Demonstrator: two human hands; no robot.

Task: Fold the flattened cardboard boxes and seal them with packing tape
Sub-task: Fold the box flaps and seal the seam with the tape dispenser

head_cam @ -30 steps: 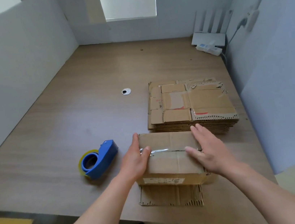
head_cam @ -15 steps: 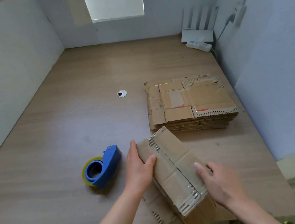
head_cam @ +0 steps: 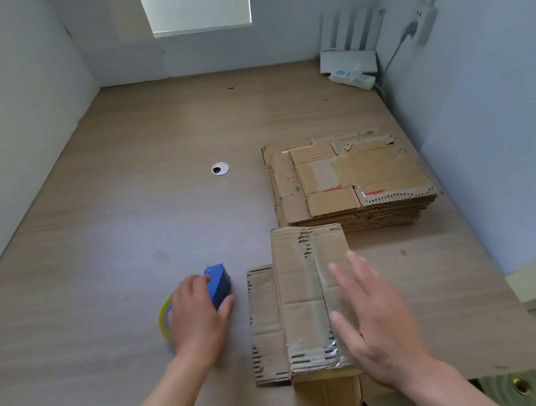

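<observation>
Cardboard fills the near right of the bench (head_cam: 127,239): one box (head_cam: 303,301) stands folded into shape right in front of us, its near end hanging a little over the bench edge, and a loose flap (head_cam: 265,323) lies flat against its left side. The two top flaps meet in a seam that runs away from us, and we see no fresh tape along it, only shiny scraps of old tape at the near edge. We judge this face is closed but not yet sealed. Our left grip (head_cam: 195,323) lies over the blue tape dispenser (head_cam: 218,282) just left of the box, fingers curled across it and the thumb at its side, so it holds the tool. Our right grip (head_cam: 378,325) is wide, fingers straight and spread, pressing on the box top by the seam. Behind the box, touching or nearly so, a thick stack of flattened boxes (head_cam: 352,177) waits untouched, so most of the job is left. As for writing, we can read none: the top sheet shows red smears and a pale patch, but no legible brand or label.
</observation>
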